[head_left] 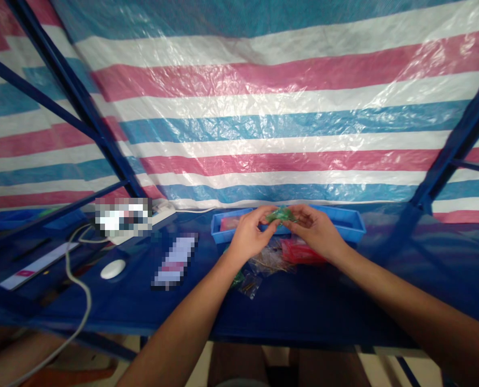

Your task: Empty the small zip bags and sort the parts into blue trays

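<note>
Between my two hands is a small green plastic bag (pixel 281 215), held up over the front of a blue tray (pixel 348 232). The fingers of my left hand (pixel 252 232) pinch its left side. On the other side my right hand (pixel 315 228) grips it with bent fingers. Below my hands lie a clear bag of thin brownish pieces (pixel 272 258) and a red plastic bag (pixel 299 251). A smaller clear bag with dark thin pieces (pixel 250 284) rests near my left forearm, beside a bit of green plastic (pixel 238 278).
A blurred-out phone-like device (pixel 174 260) and a white oval object (pixel 113 269) lie on the blue table (pixel 328 306) to the left. Behind them stands a white power strip (pixel 162 214) with a pale cable (pixel 86 301). Blue metal posts (pixel 444 145) frame a striped tarp (pixel 279 118).
</note>
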A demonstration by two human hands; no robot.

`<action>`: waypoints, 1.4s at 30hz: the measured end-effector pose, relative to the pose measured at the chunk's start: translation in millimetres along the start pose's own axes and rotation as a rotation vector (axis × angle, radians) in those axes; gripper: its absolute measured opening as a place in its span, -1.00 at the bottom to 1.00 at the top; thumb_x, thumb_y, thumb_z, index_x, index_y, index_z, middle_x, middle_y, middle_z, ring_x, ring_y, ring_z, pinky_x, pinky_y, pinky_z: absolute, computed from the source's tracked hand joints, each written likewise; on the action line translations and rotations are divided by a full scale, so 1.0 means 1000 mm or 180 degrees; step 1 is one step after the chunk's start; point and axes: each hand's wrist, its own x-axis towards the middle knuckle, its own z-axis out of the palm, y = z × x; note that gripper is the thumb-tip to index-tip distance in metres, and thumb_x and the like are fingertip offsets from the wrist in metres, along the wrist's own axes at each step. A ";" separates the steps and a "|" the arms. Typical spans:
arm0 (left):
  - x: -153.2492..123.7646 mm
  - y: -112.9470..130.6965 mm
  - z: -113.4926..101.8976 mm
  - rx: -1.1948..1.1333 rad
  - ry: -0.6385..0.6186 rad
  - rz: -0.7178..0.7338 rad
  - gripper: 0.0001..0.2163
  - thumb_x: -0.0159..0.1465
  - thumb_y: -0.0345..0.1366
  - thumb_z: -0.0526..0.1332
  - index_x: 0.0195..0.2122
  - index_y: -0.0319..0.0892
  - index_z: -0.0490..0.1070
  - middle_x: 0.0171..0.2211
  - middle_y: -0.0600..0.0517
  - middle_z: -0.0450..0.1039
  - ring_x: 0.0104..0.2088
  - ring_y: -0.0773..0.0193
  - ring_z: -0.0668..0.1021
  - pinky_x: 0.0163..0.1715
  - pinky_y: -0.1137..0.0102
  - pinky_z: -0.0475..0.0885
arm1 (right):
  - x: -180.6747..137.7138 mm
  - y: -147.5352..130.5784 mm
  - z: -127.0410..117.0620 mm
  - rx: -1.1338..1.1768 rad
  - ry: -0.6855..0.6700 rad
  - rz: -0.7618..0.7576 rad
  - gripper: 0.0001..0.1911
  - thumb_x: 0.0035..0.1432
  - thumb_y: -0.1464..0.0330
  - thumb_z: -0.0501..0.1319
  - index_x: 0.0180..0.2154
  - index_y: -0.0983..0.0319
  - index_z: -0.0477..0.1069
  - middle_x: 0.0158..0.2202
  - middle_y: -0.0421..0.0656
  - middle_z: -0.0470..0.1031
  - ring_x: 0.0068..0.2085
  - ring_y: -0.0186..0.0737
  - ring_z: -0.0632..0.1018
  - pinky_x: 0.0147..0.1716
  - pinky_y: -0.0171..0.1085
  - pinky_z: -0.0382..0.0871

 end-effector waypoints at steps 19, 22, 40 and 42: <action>-0.001 0.004 0.001 -0.1924 -0.0580 -0.0938 -0.59 0.45 0.01 0.23 0.10 -0.23 0.51 -0.20 -0.10 0.62 -0.20 0.16 0.66 -0.14 0.29 0.58 | -0.007 -0.017 -0.008 -0.1702 -0.0243 -0.1287 -0.71 0.36 0.25 0.32 0.08 -0.03 0.64 0.03 -0.11 0.67 0.10 0.09 0.61 0.20 0.10 0.43; -0.001 0.008 -0.001 -0.1694 -0.0650 -0.0871 -0.54 0.50 0.06 0.12 0.10 -0.23 0.54 -0.20 -0.12 0.60 -0.18 0.16 0.65 -0.18 0.31 0.58 | -0.005 -0.013 -0.011 -0.1441 -0.0078 -0.0816 -0.79 0.35 0.20 0.33 -0.03 0.01 0.68 -0.06 -0.14 0.71 -0.03 0.07 0.66 0.08 0.05 0.48; -0.003 -0.005 0.004 -0.1595 -0.0233 -0.0664 -0.56 0.28 -0.08 0.45 0.09 -0.20 0.51 -0.09 -0.12 0.69 -0.10 0.11 0.71 0.00 0.21 0.59 | -0.001 -0.006 -0.003 0.0079 -0.0147 0.0332 -0.63 0.13 0.03 0.48 -0.19 0.17 0.64 -0.25 -0.16 0.69 -0.30 -0.18 0.62 -0.17 -0.15 0.53; -0.003 -0.005 0.006 -0.1643 -0.0284 -0.0667 -0.57 0.27 -0.10 0.46 0.07 -0.20 0.50 -0.08 -0.13 0.69 -0.10 0.10 0.71 0.00 0.20 0.60 | 0.000 -0.006 -0.002 0.0103 -0.0116 0.0314 -0.63 0.12 0.03 0.48 -0.21 0.16 0.63 -0.26 -0.15 0.69 -0.30 -0.17 0.62 -0.18 -0.14 0.53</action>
